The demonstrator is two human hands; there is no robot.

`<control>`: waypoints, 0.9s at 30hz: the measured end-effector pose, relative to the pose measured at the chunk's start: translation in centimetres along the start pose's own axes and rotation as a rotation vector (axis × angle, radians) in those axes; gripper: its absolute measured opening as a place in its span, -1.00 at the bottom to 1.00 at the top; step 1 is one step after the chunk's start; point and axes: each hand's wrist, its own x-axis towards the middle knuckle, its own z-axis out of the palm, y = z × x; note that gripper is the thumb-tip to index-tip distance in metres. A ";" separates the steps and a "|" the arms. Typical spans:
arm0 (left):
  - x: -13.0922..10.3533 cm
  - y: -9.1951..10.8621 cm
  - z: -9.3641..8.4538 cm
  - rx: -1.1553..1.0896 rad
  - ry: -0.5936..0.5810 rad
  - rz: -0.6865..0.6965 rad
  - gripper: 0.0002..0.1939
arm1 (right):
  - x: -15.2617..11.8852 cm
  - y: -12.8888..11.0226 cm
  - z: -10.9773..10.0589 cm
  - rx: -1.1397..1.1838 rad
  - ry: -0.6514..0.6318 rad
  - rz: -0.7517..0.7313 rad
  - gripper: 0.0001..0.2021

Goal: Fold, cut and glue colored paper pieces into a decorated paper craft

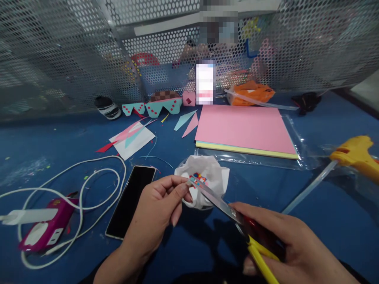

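My right hand (284, 236) grips a pair of scissors (217, 202) with red and yellow handles. The blades point up and to the left. Thumb and fingers of my left hand (160, 207) are pinched together right at the blade tips. Whatever sits in that pinch is too small to make out. Just behind the fingertips is a small container lined with crumpled white paper (217, 173). Tiny red, blue, yellow and white paper scraps (197, 179) lie inside it. The scissor tips are over this container.
Pink, blue and yellow paper sheets (242, 128) lie on a plastic sleeve. A yellow glue gun (355, 154) is at right. At left are a black phone (132, 201), a white cable (121, 173) and a magenta power adapter (50, 227). Cut paper pieces (134, 140) lie behind; perforated metal (166, 43) rises beyond.
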 end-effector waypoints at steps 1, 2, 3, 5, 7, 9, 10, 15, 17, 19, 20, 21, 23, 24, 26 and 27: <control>0.0 0.0 0.0 -0.001 -0.001 -0.002 -0.79 | 0.0 0.0 0.1 0.001 0.014 -0.008 -0.53; 0.0 0.1 0.0 -0.003 -0.001 -0.004 -0.79 | 0.0 0.1 0.1 -0.005 0.028 -0.015 -0.53; 0.0 0.1 0.0 -0.003 -0.001 -0.003 -0.79 | 0.1 0.1 0.1 -0.013 0.041 -0.026 -0.54; 0.1 0.0 -0.1 0.002 0.000 -0.005 -0.78 | 0.1 0.2 0.2 -0.035 0.054 -0.040 -0.55; 0.1 0.0 -0.2 0.013 -0.009 -0.012 -0.79 | 0.2 0.3 0.3 -0.047 0.049 -0.052 -0.53; 0.1 -0.1 -0.3 0.026 -0.020 -0.012 -0.80 | 0.3 0.3 0.4 -0.051 0.034 -0.053 -0.56; 0.1 -0.1 -0.3 0.035 -0.025 -0.010 -0.81 | 0.4 0.3 0.5 -0.048 0.027 -0.052 -0.59; 0.1 -0.1 -0.4 0.070 -0.028 -0.035 -0.80 | 0.4 0.3 0.4 -0.042 0.019 -0.042 -0.57; 0.1 0.0 -0.3 0.079 -0.024 -0.038 -0.79 | 0.3 0.4 0.3 -0.046 -0.001 -0.047 -0.56; 0.2 0.1 -0.2 0.092 -0.024 -0.033 -0.78 | 0.3 0.6 0.3 -0.038 -0.025 -0.042 -0.54; 0.2 0.1 -0.2 0.100 -0.024 -0.034 -0.77 | 0.3 0.6 0.3 -0.031 -0.030 -0.039 -0.53; 0.2 0.1 -0.2 0.105 -0.024 -0.035 -0.77 | 0.3 0.6 0.3 -0.026 -0.036 -0.036 -0.52; 0.2 0.0 -0.2 0.107 -0.024 -0.040 -0.77 | 0.3 0.6 0.3 -0.023 -0.037 -0.031 -0.56; 0.2 0.0 -0.2 0.106 -0.025 -0.041 -0.78 | 0.3 0.6 0.3 -0.025 -0.043 -0.034 -0.59; 0.2 -0.1 -0.3 0.105 -0.031 -0.038 -0.78 | 0.3 0.6 0.3 -0.032 -0.053 -0.041 -0.61; 0.2 -0.1 -0.3 0.108 -0.035 -0.033 -0.78 | 0.3 0.6 0.3 -0.037 -0.058 -0.047 -0.62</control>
